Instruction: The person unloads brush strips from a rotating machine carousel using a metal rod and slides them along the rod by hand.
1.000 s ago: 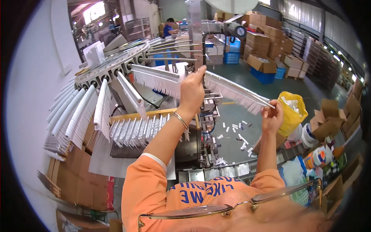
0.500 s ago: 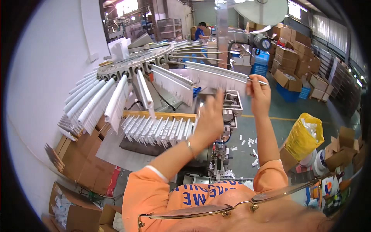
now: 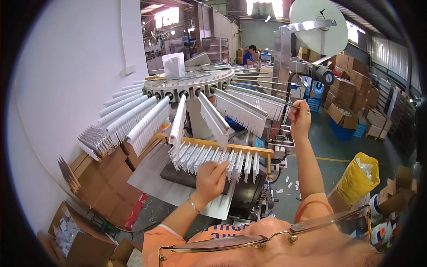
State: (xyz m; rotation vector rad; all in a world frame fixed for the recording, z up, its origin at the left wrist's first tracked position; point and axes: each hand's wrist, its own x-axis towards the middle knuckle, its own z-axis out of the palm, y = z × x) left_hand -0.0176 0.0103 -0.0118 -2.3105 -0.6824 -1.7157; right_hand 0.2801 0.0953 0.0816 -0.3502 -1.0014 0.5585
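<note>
Your right hand (image 3: 300, 116) pinched the tip of a slim grey metal rod (image 3: 290, 104), draped with white fringed strips (image 3: 265, 104), at the round metal carousel (image 3: 192, 81), while your left hand (image 3: 211, 180), grip unclear, neared white bundles (image 3: 247, 165), several spokes loaded, others bare.

Daylight pours from the high windows (image 3: 264, 8) at the back, whose panes are blown out to plain white. The pale wall (image 3: 66, 80) at left is evenly lit and nearly shadowless, while the floor (image 3: 318, 142) falls into a dimmer, greenish tone. The white fringed strips (image 3: 242, 111) catch light brightly (their fine fringes stay readable), and small glints sit on the glasses (image 3: 327, 221). The hands (image 3: 300, 118) are well lit. Far machinery (image 3: 171, 48) looks soft and hazy. Fisheye distortion bows straight edges, and black vignetting swallows the corners.
</note>
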